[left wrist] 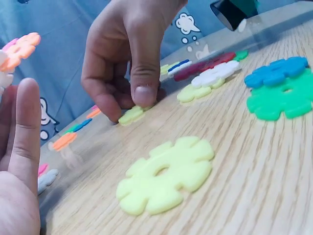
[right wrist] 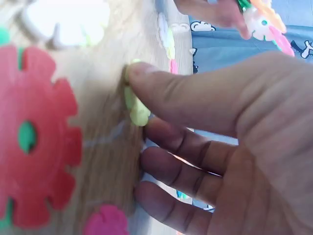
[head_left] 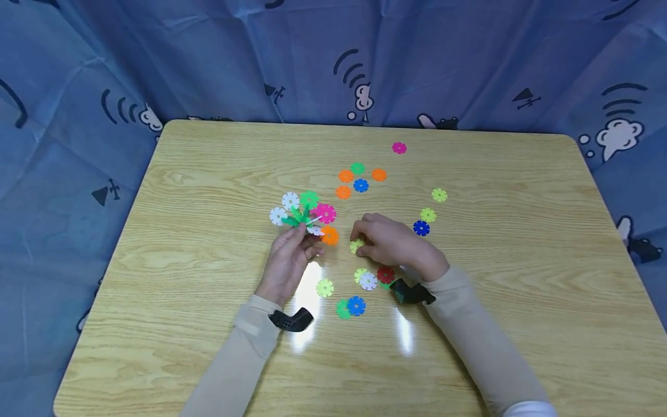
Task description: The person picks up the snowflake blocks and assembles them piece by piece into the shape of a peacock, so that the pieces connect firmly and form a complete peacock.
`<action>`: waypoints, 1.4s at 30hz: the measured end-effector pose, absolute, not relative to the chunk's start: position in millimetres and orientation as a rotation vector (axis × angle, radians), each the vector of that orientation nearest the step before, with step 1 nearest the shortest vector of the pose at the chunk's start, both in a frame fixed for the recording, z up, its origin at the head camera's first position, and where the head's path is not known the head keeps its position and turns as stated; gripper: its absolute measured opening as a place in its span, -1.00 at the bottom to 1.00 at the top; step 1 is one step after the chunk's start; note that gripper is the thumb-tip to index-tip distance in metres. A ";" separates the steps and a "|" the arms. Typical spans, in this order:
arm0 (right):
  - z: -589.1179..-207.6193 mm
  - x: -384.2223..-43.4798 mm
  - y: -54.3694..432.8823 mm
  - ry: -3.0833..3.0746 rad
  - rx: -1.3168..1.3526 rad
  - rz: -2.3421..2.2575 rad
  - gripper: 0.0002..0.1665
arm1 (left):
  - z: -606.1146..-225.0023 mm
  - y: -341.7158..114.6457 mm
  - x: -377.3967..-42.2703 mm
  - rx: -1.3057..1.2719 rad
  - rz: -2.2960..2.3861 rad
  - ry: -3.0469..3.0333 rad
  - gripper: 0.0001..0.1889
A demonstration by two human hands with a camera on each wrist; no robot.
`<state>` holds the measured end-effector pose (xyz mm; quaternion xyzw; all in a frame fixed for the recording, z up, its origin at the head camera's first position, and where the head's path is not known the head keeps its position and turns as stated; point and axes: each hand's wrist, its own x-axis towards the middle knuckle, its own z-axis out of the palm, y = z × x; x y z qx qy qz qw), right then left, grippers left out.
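Observation:
In the head view my left hand (head_left: 285, 263) holds a small cluster of interlocked plastic snowflake discs, with a green disc (head_left: 298, 217) upright in it and an orange disc (head_left: 329, 236) at its right side. The left wrist view catches only this hand's edge and the cluster's orange disc (left wrist: 22, 51). My right hand (head_left: 393, 240) pinches a pale yellow snowflake disc (head_left: 356, 247) low at the tabletop. Its thumb presses on that yellow disc (right wrist: 139, 112) in the right wrist view, the other fingers curled behind.
Loose discs lie about the wooden table (head_left: 182, 289): a yellow one (head_left: 325, 288), a blue one (head_left: 356, 305) overlapping green, a red one (head_left: 385, 274) and a white one (head_left: 367, 281). Farther back are several orange, green and blue discs and a pink disc (head_left: 399, 147). A blue curtain (head_left: 312, 58) hangs behind.

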<state>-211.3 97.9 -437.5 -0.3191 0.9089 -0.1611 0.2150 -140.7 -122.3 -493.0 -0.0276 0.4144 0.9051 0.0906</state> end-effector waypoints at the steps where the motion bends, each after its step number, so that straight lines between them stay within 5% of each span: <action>1: -438.0 -210.7 97.0 2.517 -0.881 -0.450 -0.73 | -493.2 -122.1 -140.8 -0.080 2.698 1.229 -0.72; 25: -433.8 -200.6 92.3 2.530 -0.830 -0.370 -0.61 | -494.4 -123.6 -141.8 -0.150 2.848 1.019 -0.83; 30: -431.7 -201.3 92.4 2.512 -0.848 -0.378 -0.77 | -494.4 -123.8 -142.0 -0.138 2.827 1.056 -0.83; 36: -436.1 -204.1 93.6 2.516 -0.808 -0.439 -0.56 | -493.6 -121.9 -140.3 -0.163 2.808 1.130 -0.80; 42: -436.9 -204.7 95.6 2.494 -0.862 -0.450 -0.67 | -493.4 -118.4 -139.4 -0.174 2.789 1.233 -0.75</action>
